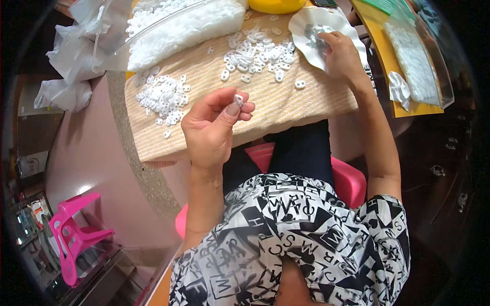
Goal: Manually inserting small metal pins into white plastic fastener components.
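Note:
Between thumb and fingers, my left hand (pixel 212 125) pinches a small white plastic piece (pixel 238 99) above the table's near edge. My right hand (pixel 341 56) reaches into a white wavy-rimmed dish (pixel 301 21) at the back right. Small grey metallic-looking parts (pixel 316 34) lie in that dish under my fingers; whether I grip one is hidden. A loose pile of white oval pieces with two holes (pixel 258 53) spreads over the middle of the cloth. Another pile of small white pieces (pixel 164 97) lies left of my left hand. One oval piece (pixel 299 84) sits apart near the dish.
A large clear bin (pixel 186 38) full of white pieces stands at the back left, near a yellow bowl (pixel 275 5). Plastic bags (pixel 66 94) hang at the far left. To the right, a yellow table (pixel 393 104) bears another clear bin (pixel 418 66). A pink stool (pixel 76 234) stands lower left.

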`<state>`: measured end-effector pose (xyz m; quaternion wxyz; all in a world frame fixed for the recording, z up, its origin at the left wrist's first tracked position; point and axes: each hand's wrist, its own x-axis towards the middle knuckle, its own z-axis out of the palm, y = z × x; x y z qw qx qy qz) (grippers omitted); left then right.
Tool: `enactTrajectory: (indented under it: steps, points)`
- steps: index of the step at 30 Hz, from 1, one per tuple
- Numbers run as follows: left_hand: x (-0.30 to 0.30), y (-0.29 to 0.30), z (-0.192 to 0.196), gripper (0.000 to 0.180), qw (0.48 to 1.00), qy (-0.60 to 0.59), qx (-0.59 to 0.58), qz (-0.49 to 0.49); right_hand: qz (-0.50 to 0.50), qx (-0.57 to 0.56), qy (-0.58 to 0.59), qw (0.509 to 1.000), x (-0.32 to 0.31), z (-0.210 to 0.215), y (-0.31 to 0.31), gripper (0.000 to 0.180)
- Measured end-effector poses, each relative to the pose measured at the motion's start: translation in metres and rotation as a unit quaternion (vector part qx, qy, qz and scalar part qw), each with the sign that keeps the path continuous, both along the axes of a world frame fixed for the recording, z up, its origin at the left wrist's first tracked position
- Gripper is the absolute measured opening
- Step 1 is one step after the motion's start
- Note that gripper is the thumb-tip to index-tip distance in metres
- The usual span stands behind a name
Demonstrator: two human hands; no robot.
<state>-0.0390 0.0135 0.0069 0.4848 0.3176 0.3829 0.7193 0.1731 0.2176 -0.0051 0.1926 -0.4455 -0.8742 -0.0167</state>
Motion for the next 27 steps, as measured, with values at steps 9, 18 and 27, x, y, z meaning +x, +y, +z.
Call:
enactTrajectory:
  steps: [9, 18, 27]
  points:
    - [0.001, -0.001, 0.005, 0.014, 0.996, -0.075, -0.05, -0.008, -0.026, -0.008, -0.006, 1.0, 0.004, -0.005, 0.007, 0.017]
    - [-0.002, 0.0, -0.006, 0.009, 0.986, -0.146, -0.076, -0.017, -0.022, 0.012, 0.063, 0.998, 0.009, -0.007, 0.013, 0.011]
    - [-0.008, -0.002, -0.011, 0.016, 0.98, -0.173, -0.097, -0.012, -0.006, -0.086, 0.112, 0.99, 0.01, -0.001, 0.013, 0.014]
